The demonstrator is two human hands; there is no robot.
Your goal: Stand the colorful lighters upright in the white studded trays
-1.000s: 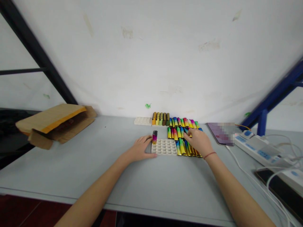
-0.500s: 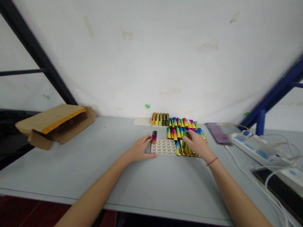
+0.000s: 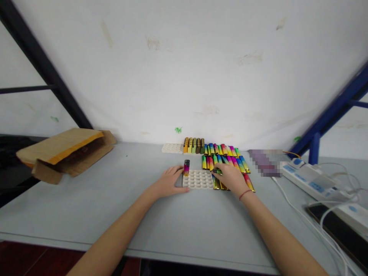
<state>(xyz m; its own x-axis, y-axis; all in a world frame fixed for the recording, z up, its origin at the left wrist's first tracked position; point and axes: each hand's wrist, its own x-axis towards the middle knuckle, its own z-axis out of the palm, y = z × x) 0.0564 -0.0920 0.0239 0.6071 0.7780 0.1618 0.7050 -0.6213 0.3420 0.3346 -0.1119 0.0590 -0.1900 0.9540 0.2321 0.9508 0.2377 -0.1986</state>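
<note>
A white tray with rows of round hollows (image 3: 199,180) lies on the table. One pink-purple lighter (image 3: 186,168) with a dark top stands upright at its back left corner. My left hand (image 3: 168,182) holds the tray's left end, thumb at the front edge and fingers near the back corner. Closed over the right end of the tray, my right hand (image 3: 231,177) pinches a green lighter (image 3: 217,171) with a dark top. Beneath that hand lies a row of shiny multicoloured lighters (image 3: 216,183), partly hidden. Another row of colourful lighters (image 3: 236,163) lies just behind.
Against the wall are a second white tray (image 3: 171,148), a block of upright lighters (image 3: 194,145) and more lying lighters (image 3: 221,149). An open cardboard box (image 3: 71,147) sits at left. At right are a blurred purple object (image 3: 263,161), power strips (image 3: 312,182), white cables and a dark phone (image 3: 336,222).
My right hand has moved left and slightly nearer, carrying the green lighter from over the lying lighters toward the tray's right end. My left hand stays at the tray.
</note>
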